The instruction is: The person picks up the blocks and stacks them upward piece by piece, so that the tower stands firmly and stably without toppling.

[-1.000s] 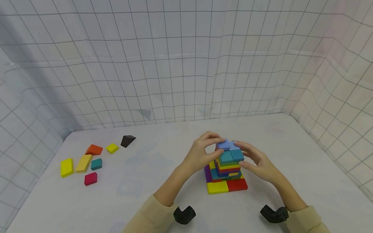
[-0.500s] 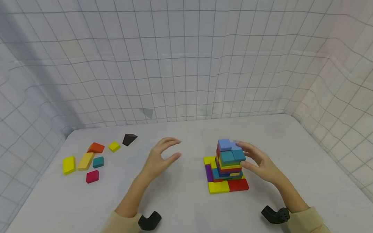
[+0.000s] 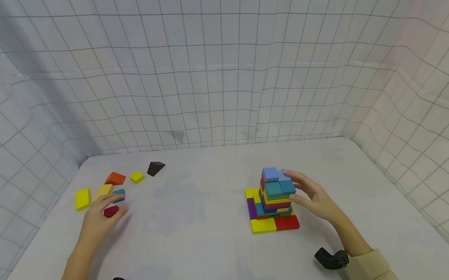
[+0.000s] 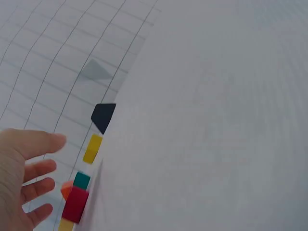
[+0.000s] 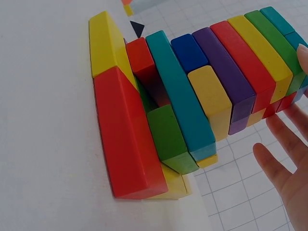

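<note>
In the head view my left hand (image 3: 98,218) hovers over loose blocks at the table's left, thumb and fingers spread around a crimson block (image 3: 111,211). The left wrist view shows this hand (image 4: 24,178) holding nothing, its fingers apart. A teal block (image 3: 118,195) and a pale yellow block (image 3: 104,190) lie just beyond, partly covered. My right hand (image 3: 313,196) stays beside the upper right side of a stepped tower of coloured blocks (image 3: 275,200), fingers loosely spread and fingertips right at the top layers. Light blue blocks (image 3: 270,174) top the tower behind two teal ones.
A bright yellow block (image 3: 83,199), an orange block (image 3: 115,178), a small yellow block (image 3: 137,176) and a black angular block (image 3: 156,168) also lie at the left. A white gridded curtain (image 3: 221,73) surrounds the white table (image 3: 199,241) at the back and sides.
My left hand has left the tower's top and moved far left to the loose blocks, carrying nothing. My right hand has stayed beside the tower.
</note>
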`<state>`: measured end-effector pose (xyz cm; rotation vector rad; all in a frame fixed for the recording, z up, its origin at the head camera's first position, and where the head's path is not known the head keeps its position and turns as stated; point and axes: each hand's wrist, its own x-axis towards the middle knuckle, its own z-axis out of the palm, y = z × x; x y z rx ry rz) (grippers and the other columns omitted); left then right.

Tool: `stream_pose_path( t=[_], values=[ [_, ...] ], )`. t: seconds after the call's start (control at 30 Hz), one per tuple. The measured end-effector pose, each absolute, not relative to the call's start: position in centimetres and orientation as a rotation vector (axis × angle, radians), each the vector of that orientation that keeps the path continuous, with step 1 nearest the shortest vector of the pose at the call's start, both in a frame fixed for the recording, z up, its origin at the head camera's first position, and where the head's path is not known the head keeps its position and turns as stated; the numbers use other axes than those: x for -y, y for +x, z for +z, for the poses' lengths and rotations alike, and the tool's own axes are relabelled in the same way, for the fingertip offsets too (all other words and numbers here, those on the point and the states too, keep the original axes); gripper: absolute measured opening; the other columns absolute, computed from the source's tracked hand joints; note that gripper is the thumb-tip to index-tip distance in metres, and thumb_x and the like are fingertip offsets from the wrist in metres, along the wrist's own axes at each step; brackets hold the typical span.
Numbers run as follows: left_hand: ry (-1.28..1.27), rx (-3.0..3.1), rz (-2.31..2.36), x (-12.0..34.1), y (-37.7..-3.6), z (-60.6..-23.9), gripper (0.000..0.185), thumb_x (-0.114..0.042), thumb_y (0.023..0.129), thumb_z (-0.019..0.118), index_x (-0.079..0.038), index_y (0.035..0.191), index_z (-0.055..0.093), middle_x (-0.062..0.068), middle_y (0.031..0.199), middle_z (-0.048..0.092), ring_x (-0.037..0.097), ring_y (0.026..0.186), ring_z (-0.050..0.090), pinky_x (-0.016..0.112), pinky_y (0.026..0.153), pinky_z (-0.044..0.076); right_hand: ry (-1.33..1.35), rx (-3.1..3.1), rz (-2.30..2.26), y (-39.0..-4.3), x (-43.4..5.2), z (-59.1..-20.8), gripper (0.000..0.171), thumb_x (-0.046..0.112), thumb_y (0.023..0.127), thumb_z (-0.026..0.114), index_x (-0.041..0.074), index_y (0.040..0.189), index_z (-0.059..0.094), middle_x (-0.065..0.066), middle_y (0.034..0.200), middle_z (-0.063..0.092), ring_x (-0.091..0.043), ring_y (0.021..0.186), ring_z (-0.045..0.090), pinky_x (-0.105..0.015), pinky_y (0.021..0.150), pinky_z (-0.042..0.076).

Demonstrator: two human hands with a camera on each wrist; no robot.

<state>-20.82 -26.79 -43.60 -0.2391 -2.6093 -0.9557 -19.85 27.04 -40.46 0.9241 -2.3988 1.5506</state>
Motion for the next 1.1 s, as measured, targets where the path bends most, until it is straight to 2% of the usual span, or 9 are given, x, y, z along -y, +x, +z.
stream_pose_path(
  t=[0.07, 0.13, 0.23, 0.33, 0.47, 0.57, 0.73, 0.87, 1.1],
  values=[
    [-0.196, 2.658, -0.911, 28.1, -20.3, -44.0, 0.036, -0.013, 0.08, 0.07, 0.003, 0.111, 0.059, 0.027, 0.115, 0.048, 0.045, 0.105, 0.04, 0.065, 0.082, 0.037, 0.931, 2.387, 1.546, -19.9, -27.0, -40.5, 0.058, -0.008, 0.082, 0.058, 0.002, 0.136, 0.037, -0.008, 0.141, 0.038, -0.009, 0.124, 0.039, -0.018, 0.098, 0.036],
    [-0.173, 2.702, -0.871, 29.0, -20.0, -44.5, 0.038, -0.013, 0.08, 0.07, 0.004, 0.111, 0.059, 0.027, 0.113, 0.047, 0.046, 0.102, 0.041, 0.065, 0.081, 0.038, 0.938, 2.381, 1.542, -19.8, -27.0, -40.4, 0.058, -0.008, 0.082, 0.057, 0.002, 0.136, 0.038, -0.01, 0.141, 0.038, -0.008, 0.124, 0.039, -0.018, 0.098, 0.036],
    [-0.154, 2.742, -0.834, 29.9, -19.8, -45.1, 0.037, -0.017, 0.081, 0.07, 0.002, 0.112, 0.06, 0.022, 0.11, 0.05, 0.04, 0.098, 0.047, 0.055, 0.081, 0.042, 0.934, 2.38, 1.538, -19.8, -27.0, -40.4, 0.058, -0.008, 0.082, 0.057, 0.002, 0.136, 0.038, -0.011, 0.14, 0.038, -0.008, 0.123, 0.039, -0.018, 0.097, 0.036],
    [-0.152, 2.739, -0.819, 30.2, -19.8, -45.3, 0.036, -0.022, 0.082, 0.069, -0.003, 0.112, 0.062, 0.014, 0.107, 0.054, 0.022, 0.093, 0.051, 0.026, 0.079, 0.049, 0.921, 2.389, 1.541, -19.8, -27.0, -40.3, 0.058, -0.007, 0.083, 0.057, 0.002, 0.136, 0.038, -0.01, 0.141, 0.038, -0.008, 0.123, 0.04, -0.019, 0.098, 0.036],
    [-0.175, 2.703, -0.821, 30.1, -19.9, -45.5, 0.034, -0.021, 0.081, 0.07, -0.006, 0.11, 0.063, 0.01, 0.101, 0.057, -0.002, 0.084, 0.044, -0.005, 0.07, 0.032, 0.912, 2.404, 1.54, -19.8, -27.0, -40.4, 0.057, -0.007, 0.083, 0.057, 0.002, 0.136, 0.037, -0.007, 0.141, 0.037, -0.007, 0.124, 0.039, -0.018, 0.098, 0.035],
    [-0.201, 2.687, -0.828, 30.0, -19.9, -45.6, 0.034, -0.018, 0.079, 0.071, -0.006, 0.11, 0.063, 0.011, 0.102, 0.058, -0.013, 0.083, 0.038, -0.007, 0.07, 0.028, 0.913, 2.405, 1.538, -19.8, -27.0, -40.4, 0.057, -0.006, 0.083, 0.057, 0.002, 0.136, 0.037, -0.008, 0.141, 0.038, -0.006, 0.124, 0.039, -0.018, 0.098, 0.035],
    [-0.289, 2.607, -0.883, 28.9, -20.1, -45.2, 0.034, -0.012, 0.076, 0.074, -0.004, 0.108, 0.064, 0.014, 0.103, 0.061, -0.017, 0.085, 0.039, -0.006, 0.073, 0.03, 0.892, 2.422, 1.544, -19.8, -27.1, -40.4, 0.057, -0.005, 0.084, 0.058, 0.003, 0.136, 0.038, 0.0, 0.141, 0.038, -0.005, 0.124, 0.039, -0.019, 0.098, 0.035],
    [-0.396, 2.485, -0.961, 26.1, -20.7, -43.9, 0.034, -0.004, 0.073, 0.075, -0.002, 0.106, 0.066, 0.01, 0.101, 0.061, -0.012, 0.086, 0.043, -0.003, 0.077, 0.032, 0.896, 2.412, 1.551, -19.8, -27.2, -40.4, 0.058, -0.006, 0.083, 0.058, 0.003, 0.136, 0.037, 0.0, 0.141, 0.038, -0.007, 0.124, 0.039, -0.02, 0.098, 0.035],
    [-0.657, 2.259, -1.124, 17.9, -22.9, -41.0, 0.037, 0.008, 0.066, 0.076, 0.001, 0.101, 0.067, 0.01, 0.099, 0.062, 0.001, 0.095, 0.05, 0.003, 0.083, 0.037, 0.928, 2.39, 1.548, -19.9, -27.0, -40.4, 0.058, -0.007, 0.083, 0.057, 0.002, 0.136, 0.037, -0.012, 0.14, 0.038, -0.009, 0.123, 0.04, -0.021, 0.098, 0.036]
  ],
)
